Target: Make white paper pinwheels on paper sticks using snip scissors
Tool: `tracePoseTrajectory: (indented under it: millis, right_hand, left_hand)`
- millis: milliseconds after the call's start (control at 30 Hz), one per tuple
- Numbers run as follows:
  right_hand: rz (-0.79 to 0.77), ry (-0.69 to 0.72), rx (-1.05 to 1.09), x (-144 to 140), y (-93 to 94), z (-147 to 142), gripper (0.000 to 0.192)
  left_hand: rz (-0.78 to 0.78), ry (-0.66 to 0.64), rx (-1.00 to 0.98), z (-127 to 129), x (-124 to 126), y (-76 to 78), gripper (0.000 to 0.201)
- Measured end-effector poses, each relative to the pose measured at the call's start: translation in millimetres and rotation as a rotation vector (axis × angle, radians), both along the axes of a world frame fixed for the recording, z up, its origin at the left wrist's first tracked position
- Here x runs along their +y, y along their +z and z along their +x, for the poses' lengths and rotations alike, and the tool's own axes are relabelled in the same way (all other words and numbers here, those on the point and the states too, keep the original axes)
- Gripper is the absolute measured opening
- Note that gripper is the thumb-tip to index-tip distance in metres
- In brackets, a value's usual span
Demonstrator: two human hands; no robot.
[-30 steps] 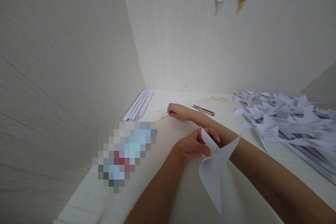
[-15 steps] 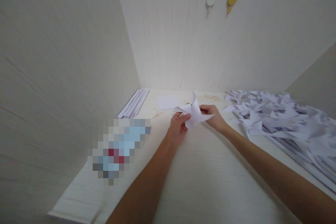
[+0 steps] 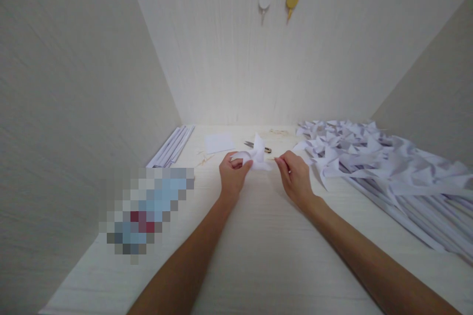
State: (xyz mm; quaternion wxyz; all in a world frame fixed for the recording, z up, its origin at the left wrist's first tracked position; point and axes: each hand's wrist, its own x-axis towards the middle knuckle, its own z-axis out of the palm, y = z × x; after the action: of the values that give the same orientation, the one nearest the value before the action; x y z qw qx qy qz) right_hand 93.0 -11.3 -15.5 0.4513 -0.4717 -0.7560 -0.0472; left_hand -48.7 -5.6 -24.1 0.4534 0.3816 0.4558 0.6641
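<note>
A pale wood-grain table [image 3: 266, 256] filled the near view, boxed in by three plain whitish walls: one on the left, one on the right, one at the back. Near the table's left edge lay one blurred-out item [image 3: 148, 209]; what it was I could not tell. Two bare forearms ran up the middle to two hands held slightly apart. The left hand [image 3: 232, 175] was closed on one folded white paper piece [image 3: 255, 158], pinching it at its left side above the table. The right hand [image 3: 295, 177] was just beside that paper, fingertips pinched together at its right edge; whether they gripped the paper or something thin, I could not tell. To the right, a large heap of white paper pinwheels [image 3: 373, 157] spread along the table, too many and too tangled to count. Just past the hands lay one pair of scissors [image 3: 258, 146], one small white sheet [image 3: 219, 142], and some thin tan strands [image 3: 204, 159]. In the far left corner lay a bundle of several white paper sticks [image 3: 170, 146]. On the back wall hung two hooks, one white [image 3: 264, 2] and one yellow [image 3: 291, 0].
</note>
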Motion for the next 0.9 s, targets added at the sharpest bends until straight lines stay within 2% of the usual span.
tracePoseTrajectory:
  millis: [233, 533, 900]
  right_hand:
    - [-0.099, 0.107, 0.041, 1, -13.4, -7, 0.019]
    - [-0.111, 0.033, -0.14, 2, -13.6, -9, 0.025]
    - [-0.165, -0.032, -0.188, 1, -13.7, -9, 0.025]
  left_hand:
    - [0.003, 0.011, 0.079, 0, 3, -3.5, 0.033]
    - [0.025, -0.035, 0.122, 4, 2, -5.2, 0.032]
    - [0.037, -0.042, 0.134, 5, 2, -6.4, 0.033]
